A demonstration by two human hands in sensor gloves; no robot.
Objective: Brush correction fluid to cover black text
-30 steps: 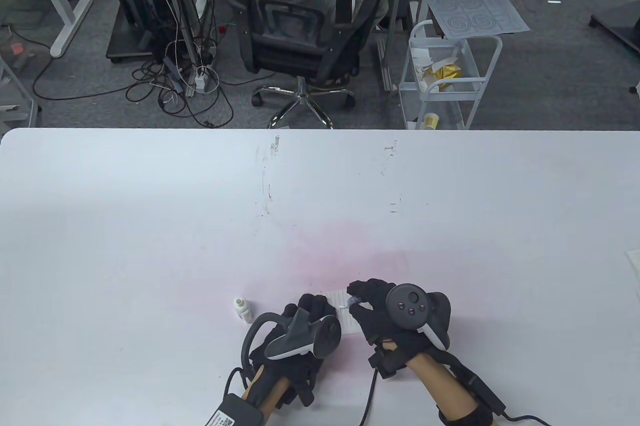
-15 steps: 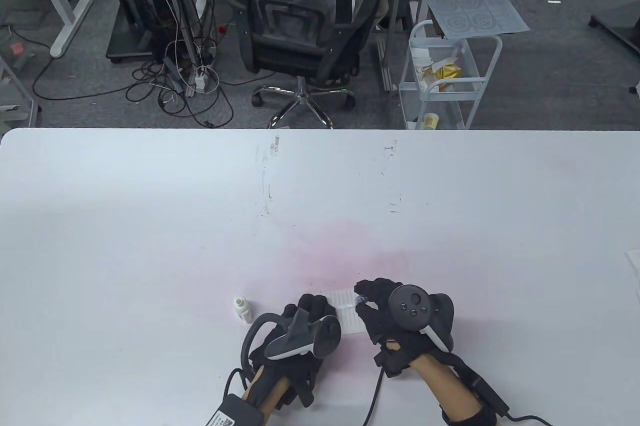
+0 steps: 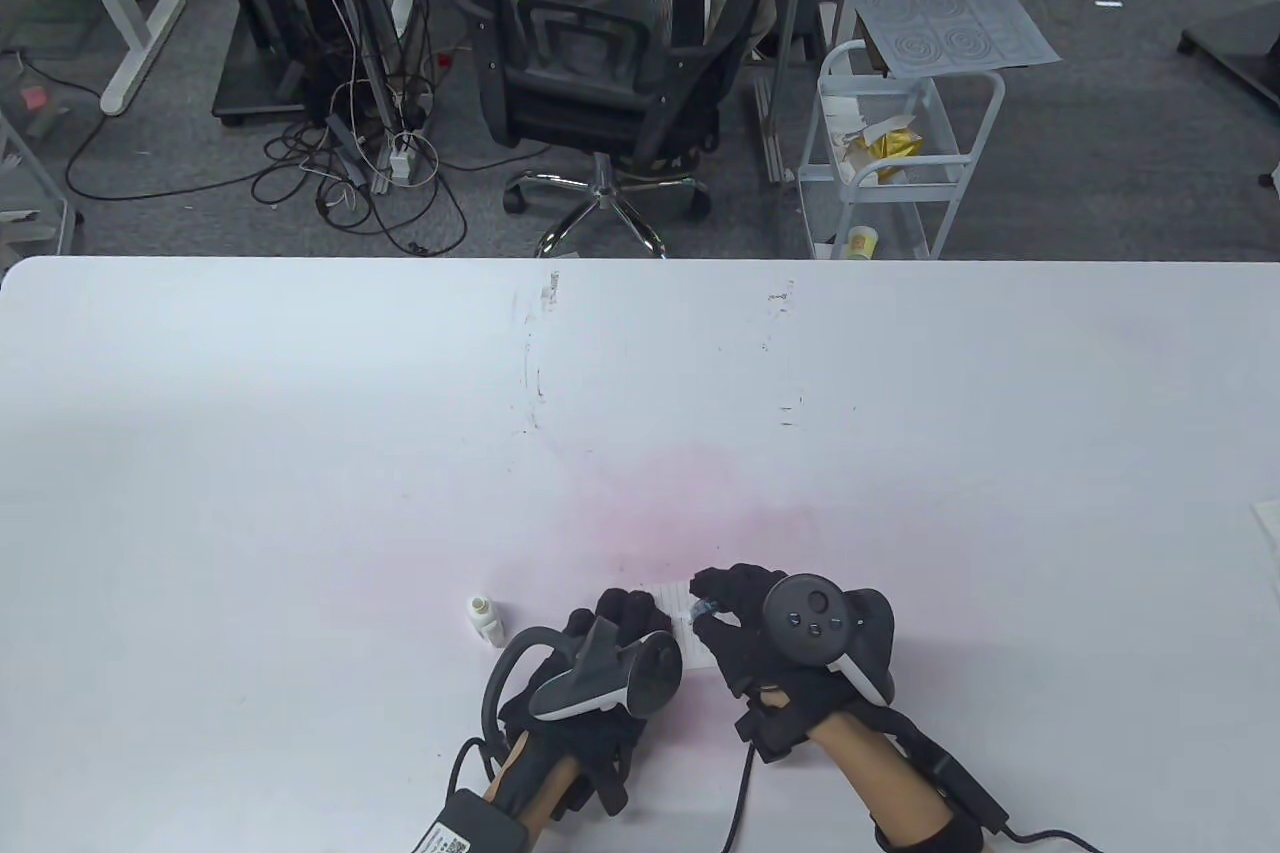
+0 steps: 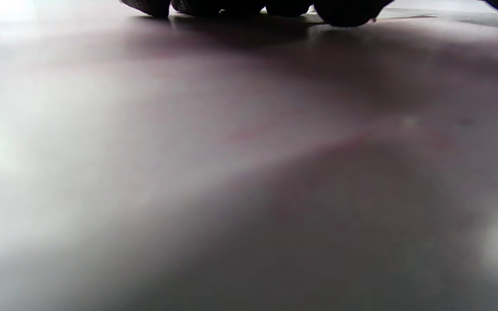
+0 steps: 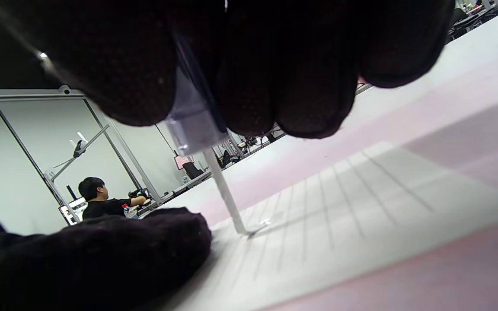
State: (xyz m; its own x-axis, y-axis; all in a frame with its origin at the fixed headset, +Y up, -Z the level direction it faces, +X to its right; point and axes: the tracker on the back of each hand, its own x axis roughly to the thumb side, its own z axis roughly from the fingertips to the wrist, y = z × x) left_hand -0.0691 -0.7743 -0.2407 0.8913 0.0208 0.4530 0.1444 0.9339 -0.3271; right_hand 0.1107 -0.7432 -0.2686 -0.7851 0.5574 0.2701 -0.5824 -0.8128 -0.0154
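Note:
A small lined paper (image 3: 690,631) lies on the white table near the front edge, between my hands. My right hand (image 3: 735,618) pinches the clear cap of the correction brush (image 5: 193,123); its thin white stem (image 5: 228,199) slants down and the tip touches the paper (image 5: 339,207). My left hand (image 3: 620,628) rests flat, its fingers (image 5: 102,255) pressing on the paper's left edge. The small white correction fluid bottle (image 3: 487,620) stands uncapped just left of my left hand. In the left wrist view only fingertips (image 4: 249,6) and blurred table show. No black text is legible.
The white table (image 3: 400,453) has a faint pink stain (image 3: 700,503) beyond the paper and scuff marks further back. A paper edge (image 3: 1268,528) shows at the table's right edge. A chair, a cart and cables stand on the floor behind.
My right hand moved right and then back left with the brush over the paper. My left hand and the bottle have not moved.

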